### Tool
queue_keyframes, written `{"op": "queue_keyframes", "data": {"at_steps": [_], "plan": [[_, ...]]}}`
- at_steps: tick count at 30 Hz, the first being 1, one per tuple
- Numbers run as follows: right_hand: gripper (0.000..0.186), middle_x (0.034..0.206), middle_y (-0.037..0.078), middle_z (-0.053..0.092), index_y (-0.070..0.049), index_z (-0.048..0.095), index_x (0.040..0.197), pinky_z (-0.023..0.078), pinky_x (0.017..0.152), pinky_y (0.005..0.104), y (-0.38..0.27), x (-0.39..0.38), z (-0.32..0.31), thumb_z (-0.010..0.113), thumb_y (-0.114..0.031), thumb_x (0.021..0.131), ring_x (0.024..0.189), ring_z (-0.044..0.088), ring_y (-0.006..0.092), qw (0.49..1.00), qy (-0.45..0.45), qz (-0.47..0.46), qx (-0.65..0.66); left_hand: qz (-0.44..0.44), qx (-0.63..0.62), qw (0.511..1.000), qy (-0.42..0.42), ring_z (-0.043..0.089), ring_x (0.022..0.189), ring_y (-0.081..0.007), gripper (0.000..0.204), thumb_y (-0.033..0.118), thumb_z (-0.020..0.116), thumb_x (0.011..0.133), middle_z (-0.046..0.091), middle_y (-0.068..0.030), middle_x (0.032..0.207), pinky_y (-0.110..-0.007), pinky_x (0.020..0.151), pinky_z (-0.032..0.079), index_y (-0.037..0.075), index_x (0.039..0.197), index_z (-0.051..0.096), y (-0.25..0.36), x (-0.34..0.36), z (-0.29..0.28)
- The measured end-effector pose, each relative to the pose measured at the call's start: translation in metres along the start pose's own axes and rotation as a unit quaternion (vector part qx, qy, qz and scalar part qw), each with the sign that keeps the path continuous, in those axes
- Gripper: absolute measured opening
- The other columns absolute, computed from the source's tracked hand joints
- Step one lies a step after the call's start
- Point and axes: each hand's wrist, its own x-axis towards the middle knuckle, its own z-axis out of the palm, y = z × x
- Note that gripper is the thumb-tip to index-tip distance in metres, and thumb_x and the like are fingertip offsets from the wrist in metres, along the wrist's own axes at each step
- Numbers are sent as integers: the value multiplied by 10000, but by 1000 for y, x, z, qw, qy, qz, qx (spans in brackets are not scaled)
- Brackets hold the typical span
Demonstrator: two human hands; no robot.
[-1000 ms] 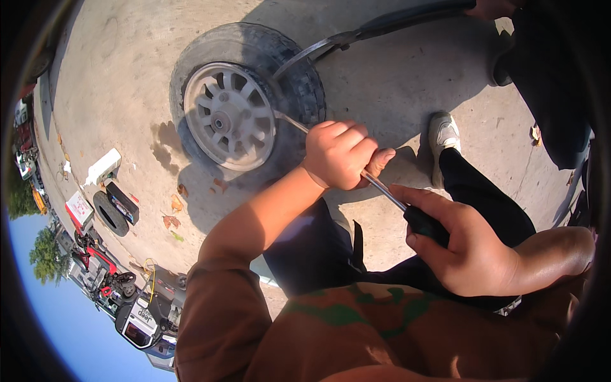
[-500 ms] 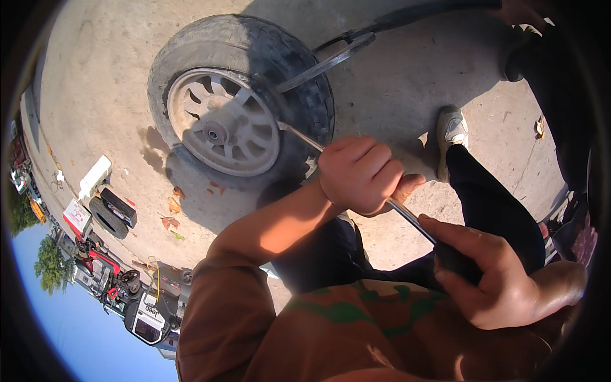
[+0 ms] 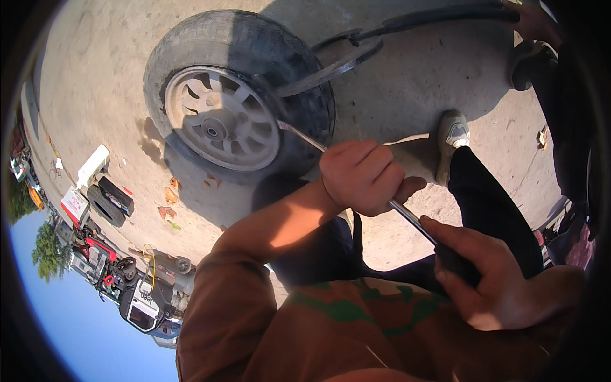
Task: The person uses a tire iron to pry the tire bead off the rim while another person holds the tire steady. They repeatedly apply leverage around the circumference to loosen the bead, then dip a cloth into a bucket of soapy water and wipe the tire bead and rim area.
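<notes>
A grey tire (image 3: pixel 188 41) with a spoked metal rim (image 3: pixel 248 146) is in front of me, tilted in the view. My left hand (image 3: pixel 359 175) is closed round the shaft of a metal pry bar (image 3: pixel 410 213), whose flattened tip meets the rim's edge at the tire bead. My right hand (image 3: pixel 484 280) grips the bar's black handle near my body, thumb along the shaft. Another long black bar (image 3: pixel 439 18), with a curved metal end, reaches to the tire beside the rim. A co-worker's hand (image 3: pixel 528 22) holds its far end.
My shoe (image 3: pixel 453 137) stands right of the wheel, and a co-worker's shoe (image 3: pixel 528 67) is behind it at upper right. At left on the concrete lie a spare tire (image 3: pixel 102 210), a white box (image 3: pixel 95 162) and dry leaves (image 3: pixel 172 197). Vehicles (image 3: pixel 143 305) stand beyond.
Both my hands and the pry bar sit lower and farther right in view than a second ago. The wheel appears larger and farther left, and the co-worker's bar has shifted right.
</notes>
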Motion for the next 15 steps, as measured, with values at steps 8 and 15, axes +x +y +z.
{"op": "queue_keyframes", "data": {"at_steps": [8,15], "plan": [[605,912,58,628,28,483,1474,481,702,247,11,1,-9,618,57,885,770,573,92,993,-41,72,82,11,29,999,12,443,471,-158,419,306,797,697,380,-9,577,-280,392,338,119,586,438,2,-3,6],[555,906,38,644,28,544,1430,474,694,224,41,-1,-8,634,55,883,768,560,60,990,-4,54,131,36,59,998,-7,450,472,-166,410,317,802,727,385,-8,577,-291,403,347,121,591,469,3,-5,13]]}}
